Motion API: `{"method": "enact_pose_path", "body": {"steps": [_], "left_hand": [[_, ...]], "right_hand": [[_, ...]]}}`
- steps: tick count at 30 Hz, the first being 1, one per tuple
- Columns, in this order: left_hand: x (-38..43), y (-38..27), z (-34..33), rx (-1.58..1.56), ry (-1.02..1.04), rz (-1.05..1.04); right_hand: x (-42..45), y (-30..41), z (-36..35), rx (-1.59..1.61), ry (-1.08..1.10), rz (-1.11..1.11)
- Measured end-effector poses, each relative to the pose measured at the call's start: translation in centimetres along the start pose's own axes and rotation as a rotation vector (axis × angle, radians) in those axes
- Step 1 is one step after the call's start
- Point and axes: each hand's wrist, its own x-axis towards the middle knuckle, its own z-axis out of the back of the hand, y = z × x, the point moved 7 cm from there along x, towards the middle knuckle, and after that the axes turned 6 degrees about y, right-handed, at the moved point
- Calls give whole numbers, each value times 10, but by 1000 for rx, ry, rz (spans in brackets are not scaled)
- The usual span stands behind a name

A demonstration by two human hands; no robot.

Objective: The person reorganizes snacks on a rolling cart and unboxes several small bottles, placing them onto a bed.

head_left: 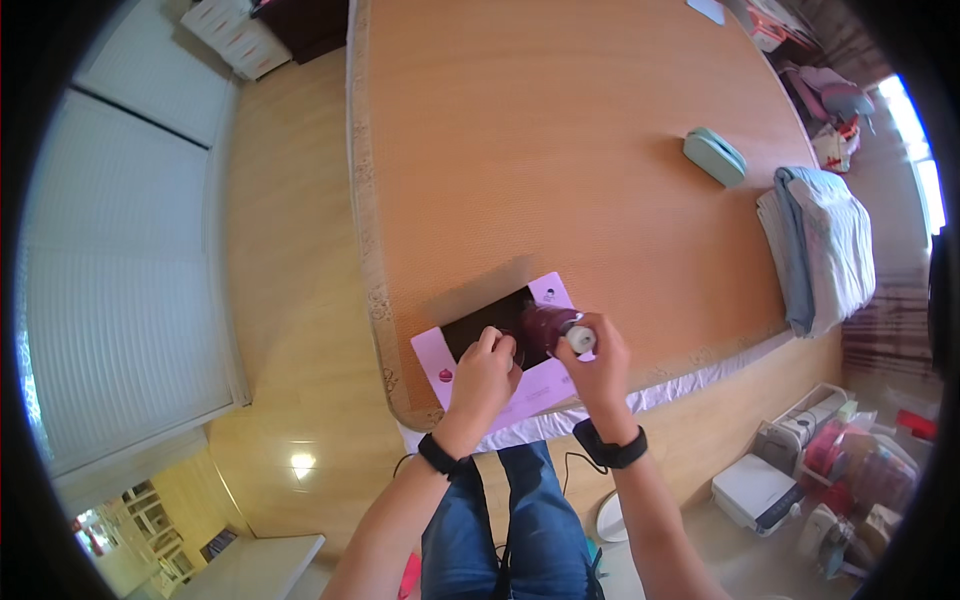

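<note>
My right hand (598,356) grips a dark purple-red bottle (545,324) by its neck, close below the white cap (580,339). The bottle is tilted over the right part of an open pink carton (536,391) with a dark inside. My left hand (486,369) is over the carton's middle, its fingers closed around a small round dark-red item (511,335). Most of that item is hidden by the fingers, so its kind is unclear. The carton lies at the near left corner of a bed covered by a woven mat (570,172).
A mint-green zip case (714,157) rests on the mat at the right. Folded bedding (825,247) is stacked at the bed's right edge. A white appliance (756,491) and bagged items (862,465) are on the floor at the lower right. White shutter-like panels (135,285) stand at the left.
</note>
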Motion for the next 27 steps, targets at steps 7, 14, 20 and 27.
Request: {"method": "enact_pose_path", "body": {"steps": [7, 14, 20, 27], "left_hand": [[41, -125, -5, -255, -4, -171], [99, -131, -174, -126, 190, -124], [94, -96, -252, -13, 335, -84], [89, -96, -244, 170, 406, -79]], "right_hand": [[-6, -36, 129, 48, -203, -180], [-8, -185, 138, 17, -185, -349], [-28, -264, 87, -59, -16, -423], [-30, -247, 77, -178, 87, -446]]}}
